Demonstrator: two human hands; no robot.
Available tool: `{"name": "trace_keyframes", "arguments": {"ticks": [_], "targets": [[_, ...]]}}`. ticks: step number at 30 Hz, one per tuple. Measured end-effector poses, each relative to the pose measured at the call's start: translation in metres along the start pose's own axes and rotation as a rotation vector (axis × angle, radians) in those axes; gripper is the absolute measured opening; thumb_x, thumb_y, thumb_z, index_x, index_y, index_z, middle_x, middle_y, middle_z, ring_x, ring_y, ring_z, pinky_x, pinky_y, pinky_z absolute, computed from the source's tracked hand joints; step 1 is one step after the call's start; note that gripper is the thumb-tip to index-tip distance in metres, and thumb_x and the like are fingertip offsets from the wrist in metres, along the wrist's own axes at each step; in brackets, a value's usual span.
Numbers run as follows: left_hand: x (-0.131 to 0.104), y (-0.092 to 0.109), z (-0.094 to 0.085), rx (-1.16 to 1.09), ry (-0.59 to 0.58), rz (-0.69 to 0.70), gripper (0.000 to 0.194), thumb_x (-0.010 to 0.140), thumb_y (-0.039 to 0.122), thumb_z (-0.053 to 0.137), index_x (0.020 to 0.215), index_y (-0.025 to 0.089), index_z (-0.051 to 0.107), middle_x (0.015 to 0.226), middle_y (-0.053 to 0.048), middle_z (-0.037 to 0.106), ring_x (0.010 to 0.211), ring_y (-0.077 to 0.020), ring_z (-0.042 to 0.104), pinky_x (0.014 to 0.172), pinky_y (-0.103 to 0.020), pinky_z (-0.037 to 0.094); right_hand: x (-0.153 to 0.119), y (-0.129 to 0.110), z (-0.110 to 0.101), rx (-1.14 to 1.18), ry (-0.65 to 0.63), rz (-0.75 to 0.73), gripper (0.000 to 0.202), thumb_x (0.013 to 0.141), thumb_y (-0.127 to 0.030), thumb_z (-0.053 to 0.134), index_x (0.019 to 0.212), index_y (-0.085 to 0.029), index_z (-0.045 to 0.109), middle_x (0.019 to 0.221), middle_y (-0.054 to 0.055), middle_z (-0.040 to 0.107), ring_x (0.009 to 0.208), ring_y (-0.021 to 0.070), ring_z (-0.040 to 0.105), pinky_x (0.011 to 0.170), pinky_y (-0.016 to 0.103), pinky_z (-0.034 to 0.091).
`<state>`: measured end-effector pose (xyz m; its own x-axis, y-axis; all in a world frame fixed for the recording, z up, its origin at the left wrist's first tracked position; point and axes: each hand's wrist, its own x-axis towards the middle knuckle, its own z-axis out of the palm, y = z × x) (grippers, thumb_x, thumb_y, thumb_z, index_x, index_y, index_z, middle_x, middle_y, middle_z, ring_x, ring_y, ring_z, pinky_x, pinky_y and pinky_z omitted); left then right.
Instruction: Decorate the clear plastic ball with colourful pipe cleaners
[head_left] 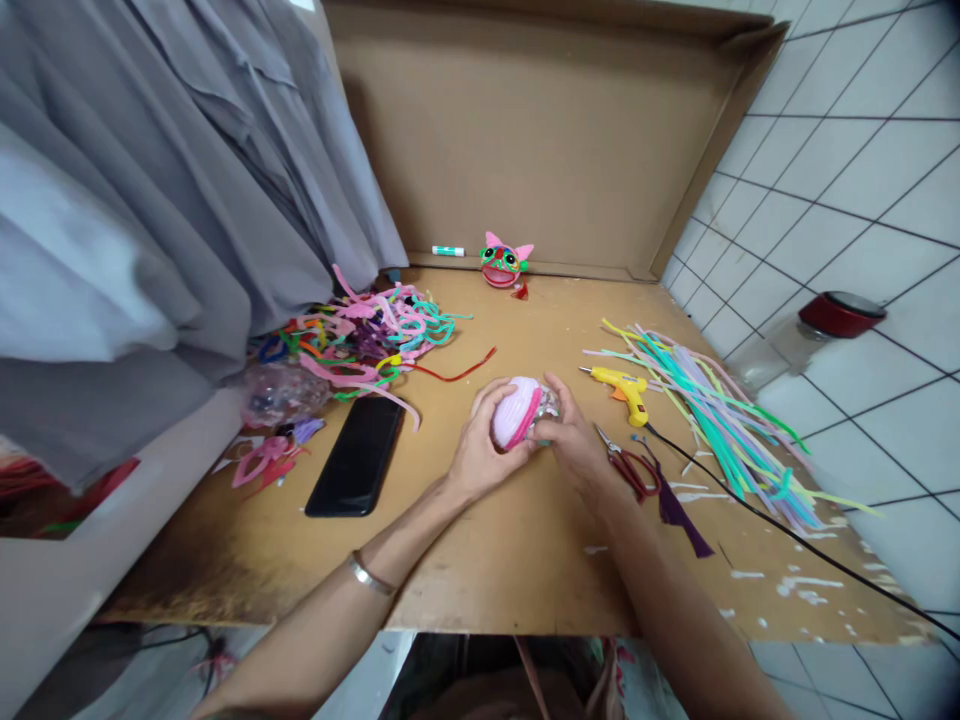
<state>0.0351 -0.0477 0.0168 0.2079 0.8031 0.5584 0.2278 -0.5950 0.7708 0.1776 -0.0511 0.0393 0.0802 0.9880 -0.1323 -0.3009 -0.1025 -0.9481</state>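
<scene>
My left hand (pixel 480 440): half-curled, clamped around the pale side of the ball (pixel 516 408).
My right hand (pixel 574 440): thumb and fingers part-open, gripping its shiny side.

1 free lane of table (pixel 540 330) runs from ball (pixel 516 408) to toy (pixel 501 266). Phone (pixel 356 455) and pile (pixel 375 325) bar the left; glue gun (pixel 626 386), scissors (pixel 616 453) and cord (pixel 751 508) the right.
</scene>
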Motion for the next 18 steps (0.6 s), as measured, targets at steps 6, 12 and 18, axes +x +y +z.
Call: {"name": "trace_keyframes", "arguments": {"ticks": [6, 12, 18], "targets": [[-0.0002, -0.0011, 0.002, -0.024, 0.032, -0.031, 0.056, 0.071, 0.029, 0.072, 0.121, 0.02, 0.048, 0.132, -0.015, 0.049, 0.126, -0.0266, 0.047, 0.107, -0.047, 0.038, -0.0021, -0.0005, 0.0024, 0.0, 0.018, 0.033, 0.088, 0.046, -0.013, 0.059, 0.131, -0.024, 0.041, 0.116, 0.005, 0.059, 0.098, 0.0234, 0.057, 0.077, 0.032, 0.049], [0.0016, -0.0002, 0.0027, -0.114, 0.067, -0.122, 0.052, 0.07, 0.029, 0.071, 0.117, 0.02, 0.05, 0.13, -0.013, 0.051, 0.123, -0.0264, 0.049, 0.107, -0.046, 0.038, -0.0023, -0.0024, 0.0034, 0.048, -0.007, 0.049, 0.083, 0.048, -0.015, 0.062, 0.128, -0.027, 0.045, 0.122, 0.004, 0.056, 0.103, 0.0234, 0.056, 0.087, 0.036, 0.047], [0.0027, -0.0032, 0.0031, -0.388, 0.128, -0.271, 0.055, 0.068, 0.028, 0.074, 0.117, 0.02, 0.051, 0.13, -0.011, 0.053, 0.124, -0.0267, 0.049, 0.108, -0.042, 0.035, 0.0039, -0.004, 0.0002, 0.164, 0.024, -0.019, 0.066, 0.05, -0.019, 0.063, 0.115, -0.028, 0.053, 0.117, 0.005, 0.056, 0.112, 0.0262, 0.053, 0.092, 0.04, 0.046]]}}
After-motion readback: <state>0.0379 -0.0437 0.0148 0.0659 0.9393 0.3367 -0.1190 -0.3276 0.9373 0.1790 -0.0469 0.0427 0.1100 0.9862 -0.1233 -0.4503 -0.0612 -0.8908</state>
